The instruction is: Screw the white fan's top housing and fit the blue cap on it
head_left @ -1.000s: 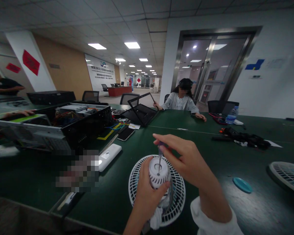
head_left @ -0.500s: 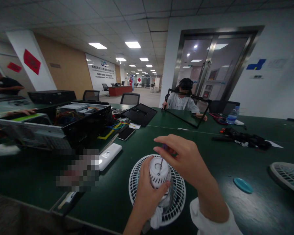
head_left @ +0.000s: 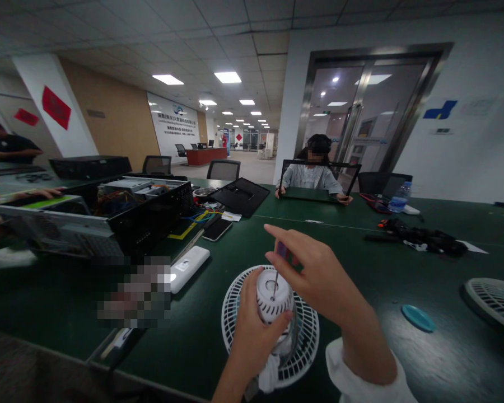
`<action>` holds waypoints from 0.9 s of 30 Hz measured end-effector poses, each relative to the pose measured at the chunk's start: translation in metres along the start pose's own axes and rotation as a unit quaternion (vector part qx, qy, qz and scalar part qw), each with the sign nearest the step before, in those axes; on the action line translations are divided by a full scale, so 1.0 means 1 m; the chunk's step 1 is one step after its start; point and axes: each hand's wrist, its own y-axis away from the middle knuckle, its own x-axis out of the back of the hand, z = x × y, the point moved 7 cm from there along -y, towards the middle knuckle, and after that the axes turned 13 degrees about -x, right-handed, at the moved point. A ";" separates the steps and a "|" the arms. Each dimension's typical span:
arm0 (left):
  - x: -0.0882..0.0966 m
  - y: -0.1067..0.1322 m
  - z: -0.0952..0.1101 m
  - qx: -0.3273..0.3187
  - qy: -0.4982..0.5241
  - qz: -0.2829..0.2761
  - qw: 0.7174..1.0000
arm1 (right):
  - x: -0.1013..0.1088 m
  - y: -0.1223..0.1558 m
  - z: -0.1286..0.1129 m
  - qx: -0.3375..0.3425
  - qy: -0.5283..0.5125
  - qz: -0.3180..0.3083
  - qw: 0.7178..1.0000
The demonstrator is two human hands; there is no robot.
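A white fan motor housing [head_left: 272, 305] with slotted vents stands on a round white fan grille [head_left: 306, 341] on the green table. My left hand [head_left: 256, 330] wraps round the housing, fingers on its far left side and thumb on its near right side. Above it, my right hand [head_left: 308, 268] grips the purple handle of a screwdriver [head_left: 276, 282] between thumb and fingers. The thin shaft points down, its tip at a hole near the edge of the housing's top. Light blue shows through the grille's bars.
Left lie a white power bank [head_left: 190, 268], a phone [head_left: 217, 229] and an opened computer case [head_left: 143, 212]. To the right are a teal disc [head_left: 418, 318] and another white grille [head_left: 495, 299]. Across the table a person [head_left: 311, 173] holds a black frame [head_left: 319, 200].
My right hand's fingers have shifted on the screwdriver, showing more of its purple handle. My left hand stays put. The person opposite has lowered and levelled the black frame.
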 end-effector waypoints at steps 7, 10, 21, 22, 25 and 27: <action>0.001 -0.001 0.002 -0.003 0.010 0.019 1.000 | -0.002 0.002 -0.001 0.023 -0.037 -0.028 0.999; 0.000 -0.001 0.003 0.000 0.014 0.017 1.000 | -0.005 -0.002 0.001 -0.002 0.021 0.006 1.000; 0.001 -0.002 0.002 0.011 0.006 0.006 1.000 | -0.001 0.001 -0.004 0.034 -0.029 -0.006 0.999; 0.001 -0.002 0.002 0.016 0.005 0.000 1.000 | -0.001 0.000 -0.003 0.023 -0.004 0.011 1.000; 0.000 -0.002 0.002 0.022 0.007 -0.014 1.000 | -0.001 -0.002 0.001 -0.003 0.035 0.029 0.999; 0.001 -0.002 0.002 0.018 0.010 -0.010 1.000 | 0.001 -0.001 0.000 0.008 0.011 0.019 1.000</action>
